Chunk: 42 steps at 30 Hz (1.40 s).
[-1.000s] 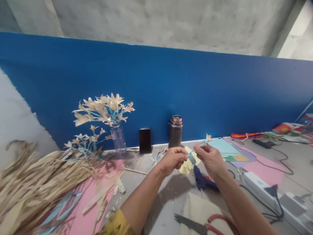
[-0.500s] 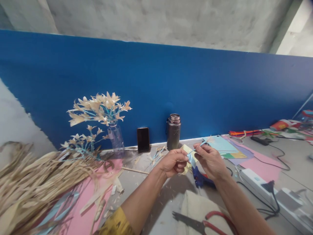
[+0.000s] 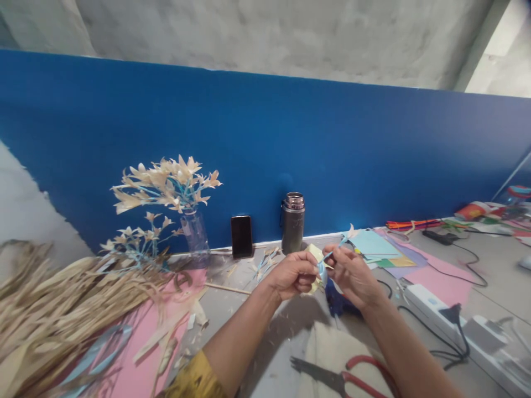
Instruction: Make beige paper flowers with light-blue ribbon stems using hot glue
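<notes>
Both hands met over the table's middle: the left hand (image 3: 292,273) and right hand (image 3: 352,272) pinched a thin blue-wrapped flower stem (image 3: 332,254), its pale tip pointing toward two o'clock.

Blue partition board (image 3: 290,143), grey concrete wall (image 3: 269,38) above, grey worktable (image 3: 498,265), daylight.

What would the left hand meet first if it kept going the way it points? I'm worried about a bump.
Probably the right hand, close ahead across the thin light-blue wrapped stem that the left hand pinches too; depth is unclear.
</notes>
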Available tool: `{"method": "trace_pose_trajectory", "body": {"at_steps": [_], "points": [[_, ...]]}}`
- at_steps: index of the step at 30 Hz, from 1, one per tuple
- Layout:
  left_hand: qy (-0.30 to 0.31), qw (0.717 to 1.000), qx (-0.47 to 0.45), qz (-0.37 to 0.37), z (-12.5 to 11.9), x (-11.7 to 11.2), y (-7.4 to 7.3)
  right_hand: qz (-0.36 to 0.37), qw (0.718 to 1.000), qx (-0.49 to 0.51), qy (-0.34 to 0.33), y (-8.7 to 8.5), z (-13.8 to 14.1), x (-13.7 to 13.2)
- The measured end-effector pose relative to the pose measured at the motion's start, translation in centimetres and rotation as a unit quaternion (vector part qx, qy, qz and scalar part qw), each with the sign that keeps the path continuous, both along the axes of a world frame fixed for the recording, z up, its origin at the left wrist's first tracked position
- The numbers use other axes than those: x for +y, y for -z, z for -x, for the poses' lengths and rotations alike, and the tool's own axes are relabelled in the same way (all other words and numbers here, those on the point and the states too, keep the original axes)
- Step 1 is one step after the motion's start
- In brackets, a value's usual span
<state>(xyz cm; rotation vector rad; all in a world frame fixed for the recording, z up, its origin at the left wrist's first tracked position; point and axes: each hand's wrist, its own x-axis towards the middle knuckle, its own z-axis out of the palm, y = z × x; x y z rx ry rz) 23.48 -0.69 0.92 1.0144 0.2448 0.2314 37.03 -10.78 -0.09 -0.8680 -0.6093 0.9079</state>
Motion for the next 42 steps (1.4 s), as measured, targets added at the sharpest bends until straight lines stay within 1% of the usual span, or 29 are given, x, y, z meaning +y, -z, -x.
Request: {"method": "trace_pose_trajectory", "body": {"at_steps": [6, 12, 14, 16, 18, 19, 20, 21, 22, 23, 24, 25, 26, 29, 31, 33, 36, 39, 41, 42], "points": [[-0.017, 1.0, 0.001, -0.002, -0.1, -0.1, 0.0, 0.002, 0.997, -0.01, 0.078, 0.5, 0.1, 0.2], [0.023, 0.999, -0.033, 0.003, 0.3, 0.0, -0.4, -0.025, 0.997, -0.026, 0.075, 0.3, -0.1, 0.1], [0.036, 0.999, -0.034, -0.006, 0.5, 0.1, -0.5, -0.033, 0.995, -0.01, 0.088, 0.2, -0.1, 0.1], [0.034, 0.999, -0.03, -0.013, 0.5, 0.2, -0.5, -0.043, 0.993, 0.012, 0.109, 0.0, -0.1, 0.1], [0.011, 0.999, -0.027, -0.014, 0.2, 0.2, -0.1, -0.052, 0.989, 0.036, 0.13, -0.1, -0.2, 0.1], [-0.022, 0.999, -0.027, -0.018, -0.1, 0.2, 0.2, -0.054, 0.988, 0.05, 0.137, -0.2, -0.2, 0.1], [-0.074, 0.996, -0.031, -0.032, -0.4, 0.1, 0.6, -0.056, 0.986, 0.066, 0.14, -0.2, -0.2, 0.1], [-0.144, 0.987, -0.041, -0.062, -0.8, -0.1, 1.0, -0.057, 0.985, 0.084, 0.137, -0.2, -0.1, 0.1], [-0.22, 0.968, -0.057, -0.106, -1.1, -0.2, 1.4, -0.058, 0.985, 0.101, 0.129, -0.2, -0.1, 0.1], [-0.288, 0.941, -0.075, -0.159, -1.4, -0.4, 1.7, -0.059, 0.984, 0.118, 0.116, -0.1, 0.0, 0.1], [-0.338, 0.912, -0.09, -0.214, -1.6, -0.5, 2.0, -0.059, 0.984, 0.132, 0.1, 0.0, 0.1, 0.2], [-0.367, 0.886, -0.099, -0.264, -1.7, -0.6, 2.1, -0.059, 0.984, 0.144, 0.084, 0.1, 0.2, 0.2], [-0.378, 0.867, -0.101, -0.308, -1.7, -0.7, 2.2, -0.058, 0.984, 0.152, 0.071, 0.1, 0.3, 0.2], [-0.381, 0.827, -0.092, -0.403, -1.5, -0.7, 2.1, -0.054, 0.984, 0.164, 0.042, 0.3, 0.5, 0.1], [-0.385, 0.803, -0.096, -0.446, -1.2, -0.6, 1.9, -0.049, 0.985, 0.163, 0.031, 0.4, 0.7, 0.1], [-0.387, 0.787, -0.1, -0.469, -1.0, -0.4, 1.8, -0.041, 0.986, 0.16, 0.021, 0.4, 0.8, 0.1], [-0.384, 0.778, -0.102, -0.487, -0.8, -0.4, 1.6, -0.032, 0.987, 0.16, 0.008, 0.4, 0.8, 0.0], [-0.389, 0.775, -0.101, -0.487, -0.8, -0.5, 1.5, -0.032, 0.986, 0.164, 0.001, 0.5, 0.8, 0.0], [-0.39, 0.783, -0.09, -0.477, -0.9, -0.6, 1.6, -0.038, 0.986, 0.16, 0.005, 0.5, 0.8, 0.1], [-0.387, 0.793, -0.083, -0.463, -1.0, -0.7, 1.7, -0.043, 0.987, 0.154, 0.012, 0.5, 0.8, 0.1]]}}
